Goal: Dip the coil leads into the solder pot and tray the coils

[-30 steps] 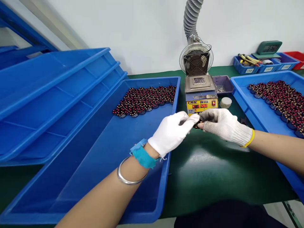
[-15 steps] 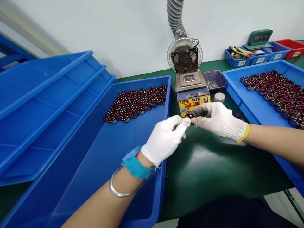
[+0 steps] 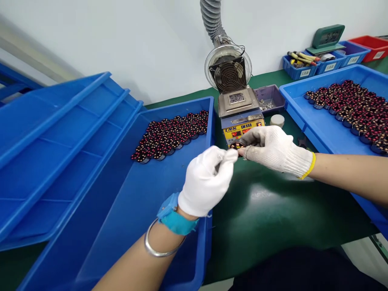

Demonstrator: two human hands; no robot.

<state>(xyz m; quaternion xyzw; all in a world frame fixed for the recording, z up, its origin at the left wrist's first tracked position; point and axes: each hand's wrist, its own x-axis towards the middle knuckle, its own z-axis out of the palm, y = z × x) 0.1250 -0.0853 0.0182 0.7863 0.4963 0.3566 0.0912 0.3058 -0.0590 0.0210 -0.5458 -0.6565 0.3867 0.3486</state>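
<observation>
In front of the solder pot (image 3: 241, 117), my right hand (image 3: 273, 150), in a white knit glove with a yellow cuff, grips a small round black part with copper-coloured spots (image 3: 237, 145) between thumb and fingers. My left hand (image 3: 209, 178), also white-gloved, is closed in a pinch at the left edge of this part. Whether a fine wire is between its fingertips is too small to tell. Many similar black parts (image 3: 178, 133) lie in rows in the left blue tray (image 3: 157, 182). More, with pink and tan tops (image 3: 351, 109), fill the right blue tray (image 3: 312, 125).
A fan (image 3: 228, 76) with a grey duct (image 3: 211, 18) stands behind the solder pot. Beside it are a purple bin (image 3: 271, 97) and a white round container (image 3: 277, 121). Stacked blue trays (image 3: 60, 149) lean at left. Small tool bins (image 3: 298, 70) and a clock (image 3: 329, 36) stand at back right.
The view has shifted slightly. My left hand has turned a little at the wrist, its fingertips now at the part's edge. My right hand still holds the round black part.
</observation>
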